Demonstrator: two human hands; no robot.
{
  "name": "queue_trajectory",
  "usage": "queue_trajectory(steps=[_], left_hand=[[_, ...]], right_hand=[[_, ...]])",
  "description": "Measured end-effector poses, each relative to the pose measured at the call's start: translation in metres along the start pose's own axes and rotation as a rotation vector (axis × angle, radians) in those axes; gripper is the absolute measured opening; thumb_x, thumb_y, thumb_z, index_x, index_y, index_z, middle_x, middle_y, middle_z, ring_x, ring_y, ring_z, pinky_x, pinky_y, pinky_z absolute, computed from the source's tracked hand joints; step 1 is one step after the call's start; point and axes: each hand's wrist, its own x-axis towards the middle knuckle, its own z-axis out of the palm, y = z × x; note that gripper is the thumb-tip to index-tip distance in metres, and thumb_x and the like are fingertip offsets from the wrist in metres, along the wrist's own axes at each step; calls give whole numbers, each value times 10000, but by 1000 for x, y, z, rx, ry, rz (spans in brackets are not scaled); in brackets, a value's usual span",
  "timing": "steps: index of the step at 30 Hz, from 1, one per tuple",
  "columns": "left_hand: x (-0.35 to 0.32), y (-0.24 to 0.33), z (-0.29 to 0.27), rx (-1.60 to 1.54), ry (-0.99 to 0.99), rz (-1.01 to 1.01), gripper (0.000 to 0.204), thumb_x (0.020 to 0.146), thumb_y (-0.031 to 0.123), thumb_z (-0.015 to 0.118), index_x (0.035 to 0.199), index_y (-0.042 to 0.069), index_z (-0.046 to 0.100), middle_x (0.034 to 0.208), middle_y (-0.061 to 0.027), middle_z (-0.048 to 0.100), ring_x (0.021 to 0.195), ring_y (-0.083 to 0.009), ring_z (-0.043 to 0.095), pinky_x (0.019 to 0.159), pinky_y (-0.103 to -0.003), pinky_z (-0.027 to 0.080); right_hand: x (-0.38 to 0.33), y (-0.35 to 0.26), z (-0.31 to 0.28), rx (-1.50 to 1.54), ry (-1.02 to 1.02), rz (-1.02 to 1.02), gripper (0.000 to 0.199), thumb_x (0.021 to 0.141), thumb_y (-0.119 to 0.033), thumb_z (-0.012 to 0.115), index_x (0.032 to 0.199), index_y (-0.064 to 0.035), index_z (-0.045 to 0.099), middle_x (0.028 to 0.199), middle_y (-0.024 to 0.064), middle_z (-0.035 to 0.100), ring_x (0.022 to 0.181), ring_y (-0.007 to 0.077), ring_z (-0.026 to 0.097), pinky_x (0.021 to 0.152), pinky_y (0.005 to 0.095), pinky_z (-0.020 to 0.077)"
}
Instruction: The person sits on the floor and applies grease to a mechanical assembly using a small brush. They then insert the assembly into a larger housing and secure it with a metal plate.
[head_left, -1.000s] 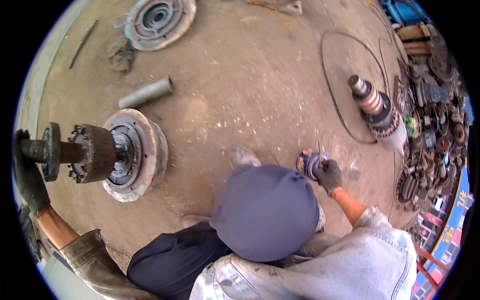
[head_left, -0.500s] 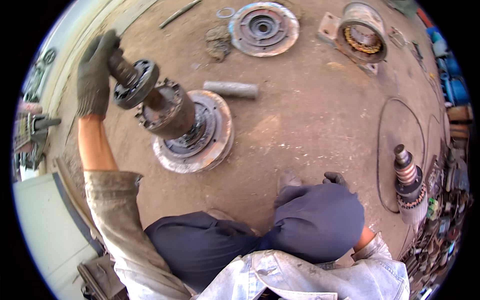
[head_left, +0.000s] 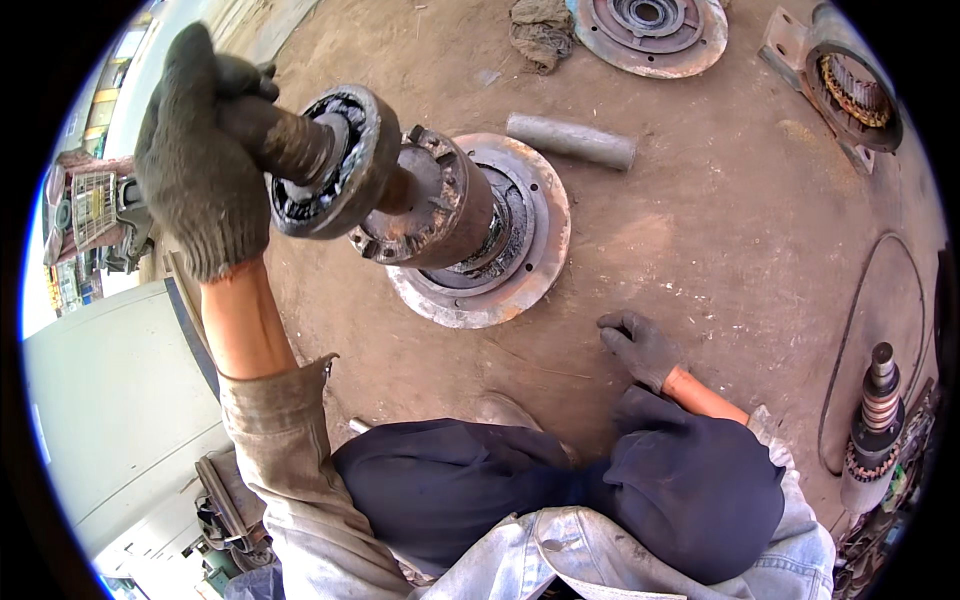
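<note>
I'm looking down at an outdoor repair yard: bare dirt floor (head_left: 700,260), rusty flanged discs (head_left: 650,30), a motor stator housing (head_left: 850,90), a wound rotor (head_left: 872,420) and an oily rag (head_left: 543,30).

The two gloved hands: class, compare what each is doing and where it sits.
The left hand is raised and wrapped around the end of the rusty shaft; the right hand is low near the dirt floor, holding nothing. The left hand's fingers are closed; the right hand's are loosely curled. Both wear dark knitted gloves.

dark grey knit left hand (head_left: 200,150), rust-brown shaft (head_left: 290,145), grey pipe (head_left: 570,140).
</note>
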Motion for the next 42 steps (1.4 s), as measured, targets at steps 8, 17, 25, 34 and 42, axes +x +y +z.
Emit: queue_trajectory(steps=[8,17,25,34,42], left_hand=[[2,-1,12,-283,-45,94,246,1144,199,451,1213,17,602,858,-118,608,785,-211,664,866,-513,658],[14,32,24,-459,80,-244,480,1156,329,428,851,-13,570,810,-113,594,744,-223,650,887,-511,626],[3,17,-6,-356,102,-145,454,1096,405,565,842,29,594,821,-112,605,776,-248,643,968,-544,567],[-26,-34,-69,-985,-195,-242,541,1137,436,431,1318,-24,651,1327,-173,684,1268,-302,631,1144,-466,454],[-138,-121,-7,-1204,128,-1016,727,1108,609,361,1404,-22,568,1395,-167,643,1282,-267,593,1159,-461,410]], right_hand=[[73,-97,-53,508,-15,-315,474,1096,-291,590,1428,47,581,1249,143,705,1165,202,653,1001,339,533],[190,-287,-20,238,-490,-626,756,1118,-622,288,1549,-36,495,1518,121,578,1391,208,543,1205,378,388],[120,-203,49,162,85,-1061,618,1097,-442,515,1542,-15,475,1610,236,456,1454,384,485,1228,419,350],[67,-180,34,352,-103,-762,607,1123,-380,509,1537,60,457,1593,217,472,1485,302,447,1240,430,334],[142,-287,77,407,-230,-732,721,1149,-545,261,1536,16,498,1519,145,554,1385,214,516,1200,350,367]])
